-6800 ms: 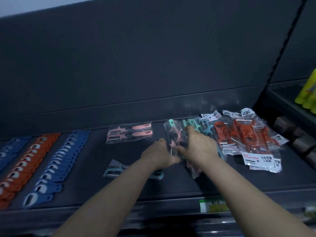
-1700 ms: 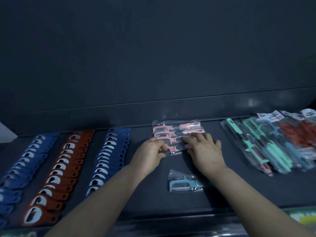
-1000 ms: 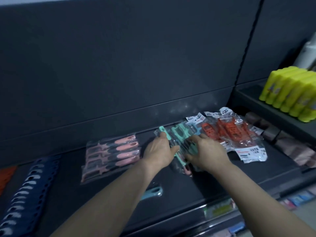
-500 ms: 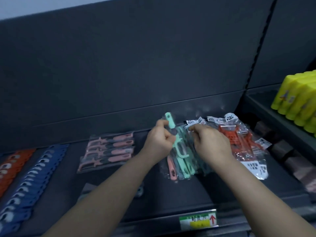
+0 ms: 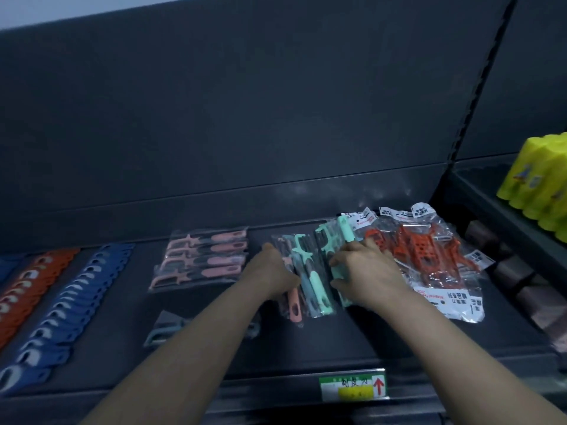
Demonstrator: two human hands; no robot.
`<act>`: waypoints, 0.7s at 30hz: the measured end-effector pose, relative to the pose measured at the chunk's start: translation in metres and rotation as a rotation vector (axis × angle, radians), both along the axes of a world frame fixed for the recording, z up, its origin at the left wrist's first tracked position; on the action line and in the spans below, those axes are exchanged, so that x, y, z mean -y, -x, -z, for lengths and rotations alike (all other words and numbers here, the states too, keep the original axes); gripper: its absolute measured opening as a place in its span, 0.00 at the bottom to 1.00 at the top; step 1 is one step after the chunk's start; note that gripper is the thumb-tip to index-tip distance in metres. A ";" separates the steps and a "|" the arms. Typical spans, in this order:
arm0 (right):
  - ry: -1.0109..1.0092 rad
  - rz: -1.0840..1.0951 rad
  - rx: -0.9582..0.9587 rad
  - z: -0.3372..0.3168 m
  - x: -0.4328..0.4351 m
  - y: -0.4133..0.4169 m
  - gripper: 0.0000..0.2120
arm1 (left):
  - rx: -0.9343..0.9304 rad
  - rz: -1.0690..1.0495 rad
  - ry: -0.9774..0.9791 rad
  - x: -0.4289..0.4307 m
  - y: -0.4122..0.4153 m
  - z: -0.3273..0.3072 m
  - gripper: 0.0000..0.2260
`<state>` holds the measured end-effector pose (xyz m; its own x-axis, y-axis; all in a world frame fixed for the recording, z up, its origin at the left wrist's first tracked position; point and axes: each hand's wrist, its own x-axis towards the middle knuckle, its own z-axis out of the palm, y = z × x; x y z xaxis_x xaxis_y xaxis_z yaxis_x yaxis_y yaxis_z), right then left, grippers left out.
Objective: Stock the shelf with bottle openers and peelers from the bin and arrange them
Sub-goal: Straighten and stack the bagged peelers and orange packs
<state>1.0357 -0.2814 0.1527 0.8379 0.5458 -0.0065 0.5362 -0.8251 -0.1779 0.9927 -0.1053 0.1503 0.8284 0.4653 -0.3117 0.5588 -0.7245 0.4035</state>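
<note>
Bagged mint and pink peelers (image 5: pixel 310 282) lie on the dark shelf (image 5: pixel 337 342), split into two small bunches. My left hand (image 5: pixel 274 277) grips the left bunch at its edge. My right hand (image 5: pixel 365 271) closes on the right bunch of mint peelers (image 5: pixel 333 240), thumb below and fingers on top. A stack of pink peelers (image 5: pixel 202 259) lies to the left, and bagged orange peelers (image 5: pixel 423 250) lie to the right. Rows of blue bottle openers (image 5: pixel 70 296) and orange bottle openers (image 5: pixel 27 283) fill the left end. One teal peeler packet (image 5: pixel 165 329) lies near the front, partly hidden by my left forearm.
A green and yellow price label (image 5: pixel 352 388) sits on the shelf's front lip. Yellow bottles (image 5: pixel 540 179) stand on the neighbouring shelf at the right, with brown packs (image 5: pixel 521 280) below them. The shelf's dark back panel rises behind everything.
Half a second ago both hands held the mint peeler bunch raised and upright; now it lies flat on the shelf, parted into two bunches, one under each hand.
</note>
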 end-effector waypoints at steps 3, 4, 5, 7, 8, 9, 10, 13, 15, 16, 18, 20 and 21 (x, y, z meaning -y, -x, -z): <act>-0.111 0.009 0.048 -0.007 -0.009 0.006 0.15 | 0.075 -0.076 0.221 -0.007 0.006 0.002 0.06; -0.168 -0.003 0.049 -0.007 -0.014 0.007 0.14 | 0.136 -0.119 0.291 -0.010 0.007 0.004 0.05; -0.224 -0.013 0.022 -0.008 -0.019 0.008 0.12 | 0.211 -0.153 0.343 -0.013 0.007 0.006 0.04; -0.304 -0.027 -0.075 -0.010 -0.029 0.013 0.13 | 0.356 -0.190 0.430 -0.017 0.009 0.006 0.07; -0.319 -0.033 -0.118 -0.009 -0.034 0.014 0.15 | 0.409 -0.208 0.494 -0.016 0.011 0.001 0.07; -0.314 -0.035 -0.157 -0.009 -0.039 0.016 0.20 | 0.447 -0.217 0.567 -0.012 0.013 -0.004 0.06; -0.302 -0.033 -0.191 -0.008 -0.042 0.018 0.24 | 0.467 -0.218 0.635 -0.010 0.014 -0.008 0.06; -0.343 -0.031 -0.299 -0.004 -0.049 0.020 0.24 | 0.474 -0.214 0.744 -0.004 0.019 -0.018 0.07; -0.393 -0.030 -0.311 -0.005 -0.048 0.022 0.21 | 0.460 -0.201 0.791 -0.004 0.023 -0.021 0.09; -0.391 -0.028 -0.270 -0.005 -0.047 0.021 0.21 | 0.477 -0.181 0.780 -0.005 0.024 -0.021 0.11; -0.349 -0.038 -0.144 -0.007 -0.044 0.017 0.22 | 0.595 -0.066 0.459 -0.015 0.025 -0.020 0.13; -0.299 -0.063 -0.094 -0.008 -0.041 0.012 0.27 | 0.661 0.069 -0.041 -0.032 0.027 -0.019 0.26; -0.256 -0.077 -0.091 -0.010 -0.041 0.009 0.28 | 0.643 0.133 -0.223 -0.041 0.028 -0.019 0.34</act>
